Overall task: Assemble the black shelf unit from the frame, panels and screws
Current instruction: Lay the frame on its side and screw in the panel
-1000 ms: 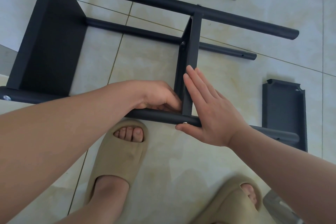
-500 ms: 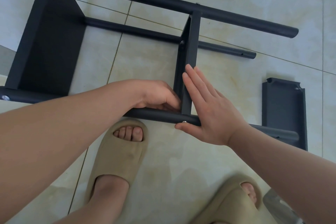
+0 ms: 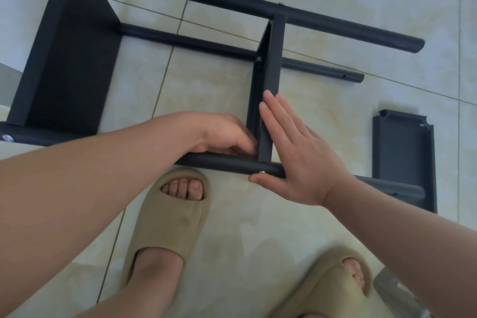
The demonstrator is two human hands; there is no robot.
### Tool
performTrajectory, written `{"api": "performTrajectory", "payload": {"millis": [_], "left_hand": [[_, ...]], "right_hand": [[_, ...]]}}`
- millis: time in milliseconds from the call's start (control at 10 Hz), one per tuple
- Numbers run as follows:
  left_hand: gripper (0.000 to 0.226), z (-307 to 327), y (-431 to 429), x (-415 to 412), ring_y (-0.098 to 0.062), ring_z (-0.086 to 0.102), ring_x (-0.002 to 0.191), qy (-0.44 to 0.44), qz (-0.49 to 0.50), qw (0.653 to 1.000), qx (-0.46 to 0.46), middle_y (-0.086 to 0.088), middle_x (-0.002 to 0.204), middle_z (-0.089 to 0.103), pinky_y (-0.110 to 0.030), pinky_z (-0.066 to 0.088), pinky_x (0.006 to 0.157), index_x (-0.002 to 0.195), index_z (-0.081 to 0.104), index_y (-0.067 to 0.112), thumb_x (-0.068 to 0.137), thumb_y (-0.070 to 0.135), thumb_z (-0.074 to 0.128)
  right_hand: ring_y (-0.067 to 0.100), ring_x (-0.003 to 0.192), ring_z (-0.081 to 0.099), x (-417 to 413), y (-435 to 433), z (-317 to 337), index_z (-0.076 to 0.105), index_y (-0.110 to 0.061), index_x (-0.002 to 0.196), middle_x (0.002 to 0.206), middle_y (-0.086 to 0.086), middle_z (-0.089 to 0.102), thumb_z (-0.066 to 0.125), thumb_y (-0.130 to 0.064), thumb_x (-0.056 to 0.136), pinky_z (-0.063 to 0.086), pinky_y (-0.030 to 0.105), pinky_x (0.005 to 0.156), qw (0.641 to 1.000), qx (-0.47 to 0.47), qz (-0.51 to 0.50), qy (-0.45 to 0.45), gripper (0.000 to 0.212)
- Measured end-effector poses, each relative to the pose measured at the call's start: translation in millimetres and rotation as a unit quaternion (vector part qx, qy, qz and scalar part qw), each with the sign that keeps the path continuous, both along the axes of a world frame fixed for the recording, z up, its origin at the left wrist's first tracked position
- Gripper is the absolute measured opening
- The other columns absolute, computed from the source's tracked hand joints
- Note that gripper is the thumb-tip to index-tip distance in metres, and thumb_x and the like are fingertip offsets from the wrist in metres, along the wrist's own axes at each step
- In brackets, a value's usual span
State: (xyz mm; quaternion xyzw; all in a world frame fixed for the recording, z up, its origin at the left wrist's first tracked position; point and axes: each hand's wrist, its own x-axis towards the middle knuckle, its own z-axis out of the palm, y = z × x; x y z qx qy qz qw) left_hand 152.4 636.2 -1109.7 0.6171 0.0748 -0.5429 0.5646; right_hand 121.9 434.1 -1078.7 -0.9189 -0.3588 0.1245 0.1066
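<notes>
**Down at the near tube [image 3: 219, 162]: middle panel [image 3: 269, 80] joint, one hand each side**

Lower center of the picture is where the action is. Shelf frame [image 3: 69, 59] lies on its side on the tiled floor [image 3: 335, 240], tubes running left-right. The middle panel stands square to them, long axis running up the picture to the far tube [image 3: 335, 26].

Right hand [image 3: 296, 160] is flat, fingers straight against the panel's right face, thumb touching the near tube just beside the screw [image 3: 262, 172]. Left hand [image 3: 227, 137] is curled into the corner on the panel's left. Can't tell if it's pinching anything, the fingertips are hidden.

So the screw sits nearest the right thumb, and I'd guess tightening comes from that side. Spare panel [image 3: 402, 157] lies at right, apart from both hands.
</notes>
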Motion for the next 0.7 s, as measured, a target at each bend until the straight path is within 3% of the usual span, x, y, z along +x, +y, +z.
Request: {"api": "performTrajectory", "payload": {"millis": [300, 500, 700], "left_hand": [[0.012, 0.7, -0.9, 0.3, -0.024, 0.072, 0.083, 0.015, 0.003, 1.000, -0.009, -0.015, 0.091, 0.076, -0.037, 0.057, 0.088, 0.090, 0.076, 0.004, 0.088, 0.004, 0.064], [0.024, 0.1, -1.1, 0.6, -0.020, 0.070, 0.071, -0.008, -0.012, 1.000, 0.001, -0.010, 0.079, 0.073, -0.036, 0.056, 0.081, 0.075, 0.076, 0.013, 0.088, -0.001, 0.061], [0.014, 0.5, 0.6, 1.4, -0.024, 0.070, 0.078, 0.020, -0.010, 1.000, -0.015, -0.013, 0.084, 0.073, -0.037, 0.055, 0.086, 0.089, 0.073, 0.004, 0.086, -0.001, 0.060]], "right_hand": [[0.022, 0.156, -0.006, 0.1, 0.6, 0.8, 0.005, -0.004, 0.160, 0.170, 0.007, -0.004, 0.041, -0.076, 0.090, 0.023, 0.044, 0.124, 1.000, -0.002, 0.000, 0.005, 0.107], [0.022, 0.156, -0.006, 0.5, 0.7, 1.0, 0.006, -0.004, 0.160, 0.170, 0.008, -0.004, 0.043, -0.075, 0.090, 0.023, 0.045, 0.124, 1.000, -0.002, -0.001, 0.008, 0.107], [0.021, 0.156, -0.006, 0.2, 0.6, 1.3, 0.006, -0.004, 0.160, 0.170, 0.007, -0.004, 0.041, -0.076, 0.090, 0.023, 0.044, 0.124, 1.000, -0.003, -0.002, 0.009, 0.107]]}}
